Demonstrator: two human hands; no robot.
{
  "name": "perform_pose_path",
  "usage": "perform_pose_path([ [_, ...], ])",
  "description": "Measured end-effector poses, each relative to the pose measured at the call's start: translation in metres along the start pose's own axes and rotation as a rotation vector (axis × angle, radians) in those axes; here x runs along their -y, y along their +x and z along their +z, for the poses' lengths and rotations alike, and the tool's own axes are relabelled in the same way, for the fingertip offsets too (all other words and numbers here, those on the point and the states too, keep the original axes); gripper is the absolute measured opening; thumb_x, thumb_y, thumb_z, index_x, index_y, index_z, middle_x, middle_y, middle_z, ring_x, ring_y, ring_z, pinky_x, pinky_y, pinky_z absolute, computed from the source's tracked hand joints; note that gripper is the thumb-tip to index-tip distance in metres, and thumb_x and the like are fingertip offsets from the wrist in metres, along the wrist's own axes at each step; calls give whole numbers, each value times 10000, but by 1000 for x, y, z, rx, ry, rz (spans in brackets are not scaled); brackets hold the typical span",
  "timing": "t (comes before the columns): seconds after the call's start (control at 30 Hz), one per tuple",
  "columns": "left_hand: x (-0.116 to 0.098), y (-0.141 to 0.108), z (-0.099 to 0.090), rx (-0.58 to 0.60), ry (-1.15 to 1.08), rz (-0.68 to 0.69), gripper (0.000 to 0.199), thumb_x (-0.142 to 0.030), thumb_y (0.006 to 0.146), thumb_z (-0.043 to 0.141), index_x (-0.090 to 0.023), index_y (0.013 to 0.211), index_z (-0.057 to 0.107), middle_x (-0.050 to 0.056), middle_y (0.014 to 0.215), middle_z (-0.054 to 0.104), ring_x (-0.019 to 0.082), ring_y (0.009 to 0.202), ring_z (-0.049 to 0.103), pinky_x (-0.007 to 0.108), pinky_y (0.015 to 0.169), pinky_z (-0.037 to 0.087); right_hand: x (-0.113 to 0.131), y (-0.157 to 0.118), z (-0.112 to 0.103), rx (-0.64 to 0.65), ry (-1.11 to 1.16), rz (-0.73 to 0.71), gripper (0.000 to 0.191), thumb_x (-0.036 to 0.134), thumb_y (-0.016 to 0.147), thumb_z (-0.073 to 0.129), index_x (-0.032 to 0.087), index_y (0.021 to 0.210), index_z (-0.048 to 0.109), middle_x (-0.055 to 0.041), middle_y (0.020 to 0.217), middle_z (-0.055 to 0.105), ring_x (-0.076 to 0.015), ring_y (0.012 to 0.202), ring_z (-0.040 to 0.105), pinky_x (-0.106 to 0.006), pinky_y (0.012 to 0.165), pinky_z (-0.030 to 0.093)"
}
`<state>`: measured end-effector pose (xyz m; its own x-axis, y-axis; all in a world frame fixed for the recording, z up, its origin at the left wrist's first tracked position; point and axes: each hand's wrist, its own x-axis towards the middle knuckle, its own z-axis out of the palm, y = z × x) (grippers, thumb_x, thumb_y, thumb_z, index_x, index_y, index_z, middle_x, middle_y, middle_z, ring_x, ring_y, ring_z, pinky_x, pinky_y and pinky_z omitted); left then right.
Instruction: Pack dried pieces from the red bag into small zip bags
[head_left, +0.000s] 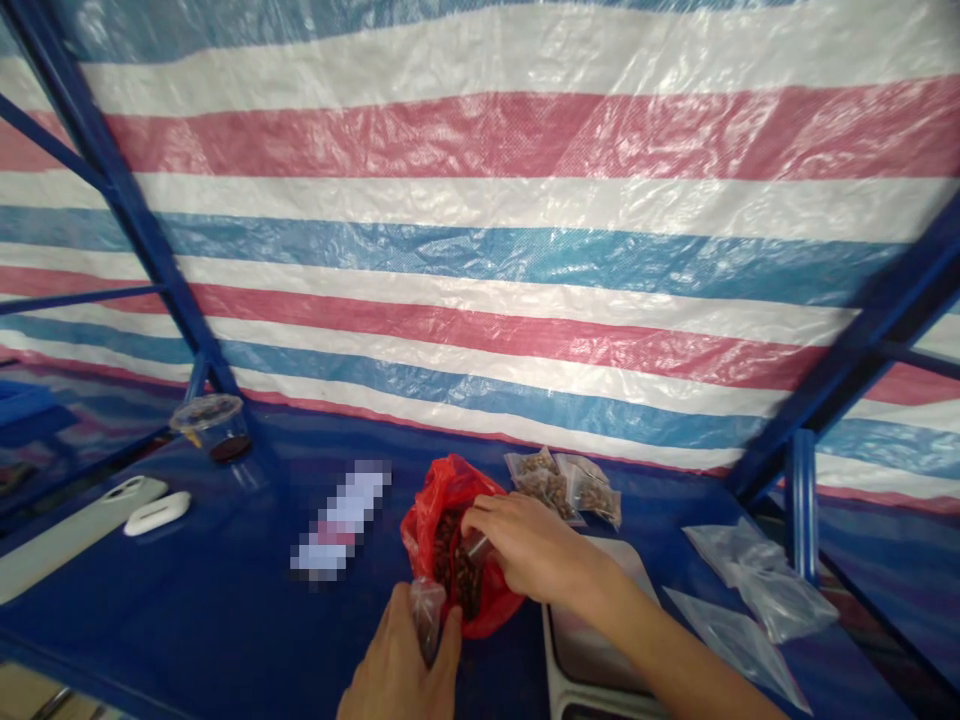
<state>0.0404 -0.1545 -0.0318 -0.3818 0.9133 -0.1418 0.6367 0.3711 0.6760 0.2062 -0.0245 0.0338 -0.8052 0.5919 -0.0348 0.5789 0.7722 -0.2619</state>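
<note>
A red plastic bag [446,490] stands with its mouth gaping on the blue table, holding many small dark brown pieces [466,585]. My right hand [525,545] reaches over its rim, fingers curled round a small clear container [478,545] whose exact shape I cannot make out. At the bag's near left side, my left hand [405,655] grips a small clear plastic bag [427,610] between thumb and fingers. Under my right forearm lies a digital scale [600,650], partly covered by the arm.
Behind the scale lie several filled zip bags [559,485]. Flat clear bags [757,590] are at the right. A blurred-out flat item [341,525], a lidded clear cup [217,430], a white earphone case [157,513] and a phone [90,530] occupy the left. Blue metal posts [806,500] flank striped sheeting.
</note>
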Motion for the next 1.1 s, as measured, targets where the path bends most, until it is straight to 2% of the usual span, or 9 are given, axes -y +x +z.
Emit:
perform_pose_path([
  [0.07,-9,6,18,-24,-50,-34,221,-385,925,520,-227,1041,624,143,980,778,344,936,762,361,739,518,3,-3,-3,41,3,12,371,27,767,637,194,1091,708,-71,1150,776,-268,1062,729,-301,859,513],
  [0.13,-15,15,27,-68,-176,-18,190,-311,900,533,-225,1047,617,110,912,771,311,873,763,341,720,514,8,-8,-8,93,-5,31,392,43,754,655,194,1112,707,-83,1148,788,-293,1054,745,-302,804,514],
  [0.23,-16,26,26,-149,-417,21,196,-310,823,619,-215,994,621,55,815,746,269,760,740,324,687,530,14,-15,-16,207,-48,103,376,57,748,669,176,1098,732,-124,1110,804,-342,1002,774,-308,689,499],
  [0.33,-13,28,18,-225,-615,74,293,-369,733,721,-193,957,651,45,841,749,264,772,729,333,700,570,18,-19,-22,267,-71,173,365,47,739,677,157,1080,748,-157,1081,808,-375,989,781,-315,646,492],
  [0.4,-13,26,15,-230,-666,86,317,-363,689,756,-184,937,674,45,845,752,267,775,728,338,695,583,19,-21,-23,236,-68,196,370,53,759,676,138,1114,738,-178,1111,798,-385,1016,774,-330,680,516],
  [0.6,-16,26,17,-210,-668,93,215,-281,644,754,-182,824,691,46,786,729,252,739,711,321,676,573,16,-17,-20,121,-59,218,350,156,891,663,89,1234,672,-210,1264,729,-396,1110,734,-409,834,569],
  [0.83,-14,34,15,-180,-672,134,161,-265,628,695,-181,764,714,55,785,720,256,772,685,331,739,556,11,-14,-22,-20,-140,196,292,141,902,607,170,1188,655,-128,1322,676,-325,988,763,-396,773,575],
  [0.97,-14,35,15,-198,-726,150,150,-259,640,671,-182,766,701,47,781,708,246,755,655,323,715,523,11,-7,-8,-59,-192,159,344,114,860,625,163,1198,667,-131,1288,690,-305,996,758,-374,766,575],
  [1.1,-19,33,12,-105,-814,146,157,-227,650,666,-173,793,700,26,797,692,218,773,628,301,733,502,10,1,7,-48,-229,168,424,53,808,617,126,1224,664,-152,1246,712,-310,1017,751,-382,778,577],
])
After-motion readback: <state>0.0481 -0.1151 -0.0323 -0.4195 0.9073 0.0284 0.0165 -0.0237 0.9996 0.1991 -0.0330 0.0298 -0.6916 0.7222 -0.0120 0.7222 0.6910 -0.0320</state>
